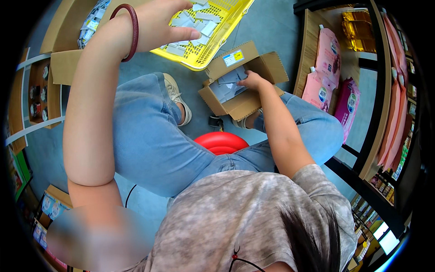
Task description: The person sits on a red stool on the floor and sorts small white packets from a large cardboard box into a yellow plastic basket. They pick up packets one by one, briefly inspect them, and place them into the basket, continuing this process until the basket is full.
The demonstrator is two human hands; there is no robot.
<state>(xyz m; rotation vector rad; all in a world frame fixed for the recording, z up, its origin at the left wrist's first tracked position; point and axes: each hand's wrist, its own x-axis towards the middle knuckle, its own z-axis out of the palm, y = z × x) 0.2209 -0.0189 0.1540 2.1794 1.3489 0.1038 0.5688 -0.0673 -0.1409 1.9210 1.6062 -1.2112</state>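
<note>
My left hand [158, 25], with a dark red bangle [134, 32] at the wrist, hovers over a yellow plastic basket [200, 64]. Its thumb stands apart from the fingers, part of which the top edge cuts off; I see nothing in its grasp. Several small white and pale grey flat pieces [205, 29] lie loose in the basket. On the floor between my feet, an open cardboard box [217, 105] holds more flat pale pieces [226, 90]. My right hand [255, 81] reaches into it, thumb and fingers at the pieces; whether it grips one is unclear.
A large open carton [64, 30] with many small labelled pieces stands at upper left. Pink pouches [328, 51] and a purple pack [347, 105] sit on the shelf at right. A red round seat [221, 141] is beneath me. One lower-left patch is blurred.
</note>
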